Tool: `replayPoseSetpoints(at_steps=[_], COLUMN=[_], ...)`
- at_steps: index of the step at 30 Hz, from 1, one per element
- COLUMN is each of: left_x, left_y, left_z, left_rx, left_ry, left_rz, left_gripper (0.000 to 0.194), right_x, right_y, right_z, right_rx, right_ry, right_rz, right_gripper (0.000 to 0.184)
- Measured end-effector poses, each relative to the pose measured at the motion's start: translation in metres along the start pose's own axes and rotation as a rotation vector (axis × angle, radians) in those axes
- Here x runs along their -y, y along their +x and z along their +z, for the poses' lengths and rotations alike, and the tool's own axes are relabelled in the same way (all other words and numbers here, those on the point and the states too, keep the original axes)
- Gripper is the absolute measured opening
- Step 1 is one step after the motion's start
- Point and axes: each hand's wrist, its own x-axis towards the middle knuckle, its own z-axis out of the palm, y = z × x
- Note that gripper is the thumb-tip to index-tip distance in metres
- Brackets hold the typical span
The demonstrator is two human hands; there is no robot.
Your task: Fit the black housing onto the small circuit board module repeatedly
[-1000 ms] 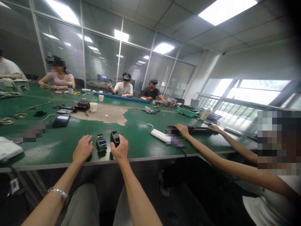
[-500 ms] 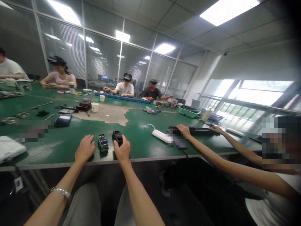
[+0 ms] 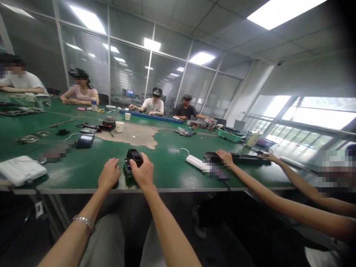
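My right hand [image 3: 143, 171] grips a small black plastic housing [image 3: 134, 155] with openings in its top. The housing is directly over a small green circuit-board module [image 3: 128, 169] near the table's front edge. Most of the module is covered by the housing and my fingers, so I cannot tell whether the two touch. My left hand [image 3: 109, 173] rests on the table just left of the module, its fingers loosely bent and no object visible in them. A dark patch beneath that hand is unclear.
On the green table [image 3: 169, 174] lie a white power strip [image 3: 194, 162], a white device [image 3: 22, 170] and a black phone-like device [image 3: 84, 140]. A paper cup [image 3: 119, 126] stands farther back. To the right, a co-worker's hands touch a long black part [image 3: 241, 158].
My right hand has brought the black housing left, from beside the circuit-board module to over it. My left hand stays beside the module. The camera view has turned slightly left.
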Motion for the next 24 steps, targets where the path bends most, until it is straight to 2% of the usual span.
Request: replayPoseSetpoints(at_steps=[7, 18, 21, 24], left_x=[0.0, 0.005, 0.007, 0.008], left_y=[0.0, 0.001, 0.002, 0.002], left_z=[-0.001, 0.005, 0.006, 0.008], left_rx=[0.001, 0.012, 0.014, 0.012], left_ry=[-0.005, -0.003, -0.004, -0.006], left_rz=[-0.004, 0.018, 0.03, 0.034], left_gripper=[0.045, 0.048, 0.049, 0.049], right_x=[-0.001, -0.008, -0.013, -0.019], right_y=[-0.011, -0.021, -0.027, -0.032], right_z=[0.01, 0.022, 0.025, 0.027], right_rx=[0.041, 0.098, 0.143, 0.144], right_ry=[-0.126, -0.222, -0.222, -0.21], right_rz=[-0.048, -0.13, -0.125, -0.118], right_gripper=[0.046, 0.058, 0.057, 0.065])
